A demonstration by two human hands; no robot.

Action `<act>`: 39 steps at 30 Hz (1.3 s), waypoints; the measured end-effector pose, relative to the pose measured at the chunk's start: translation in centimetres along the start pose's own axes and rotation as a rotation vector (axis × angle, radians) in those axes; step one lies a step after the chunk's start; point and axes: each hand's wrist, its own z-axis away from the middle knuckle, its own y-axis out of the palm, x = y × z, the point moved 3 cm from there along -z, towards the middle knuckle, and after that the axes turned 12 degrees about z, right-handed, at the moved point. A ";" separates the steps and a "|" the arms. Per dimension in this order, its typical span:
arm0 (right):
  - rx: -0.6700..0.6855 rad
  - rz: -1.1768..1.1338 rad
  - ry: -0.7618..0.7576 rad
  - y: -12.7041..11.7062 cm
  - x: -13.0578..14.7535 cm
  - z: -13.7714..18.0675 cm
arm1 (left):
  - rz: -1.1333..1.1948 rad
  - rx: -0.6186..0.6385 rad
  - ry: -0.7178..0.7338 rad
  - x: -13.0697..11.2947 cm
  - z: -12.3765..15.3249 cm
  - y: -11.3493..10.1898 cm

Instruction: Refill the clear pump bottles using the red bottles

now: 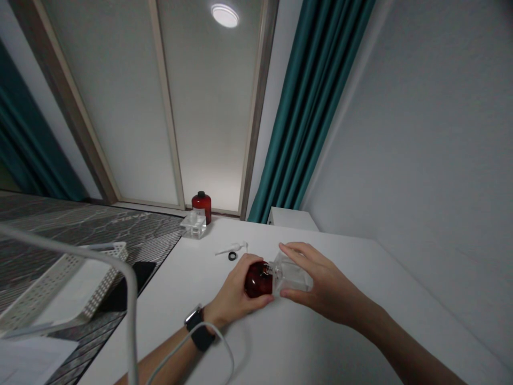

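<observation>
My left hand [238, 289] wraps round a dark red bottle [256, 280], which is tipped on its side. From the right, my right hand [316, 272] grips a clear square bottle [292, 277] between thumb and fingers. The necks of the two bottles meet, or nearly meet, between my hands; the exact contact is too small to make out. Beyond my left hand, a white pump head with its tube [234, 247] lies on the table beside a small black ring [232, 256].
A red bottle with a black cap [201, 206] stands at the white table's [192, 272] far left corner, behind a clear square container [193, 224]. Left of the table are a white perforated basket [96, 289] and a black item [140, 278]. A pale cable [131, 321] crosses the near left.
</observation>
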 end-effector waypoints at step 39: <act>-0.010 -0.056 0.008 -0.4 0.1 -0.4 | 0.028 -0.041 -0.011 0.0 0.0 0.4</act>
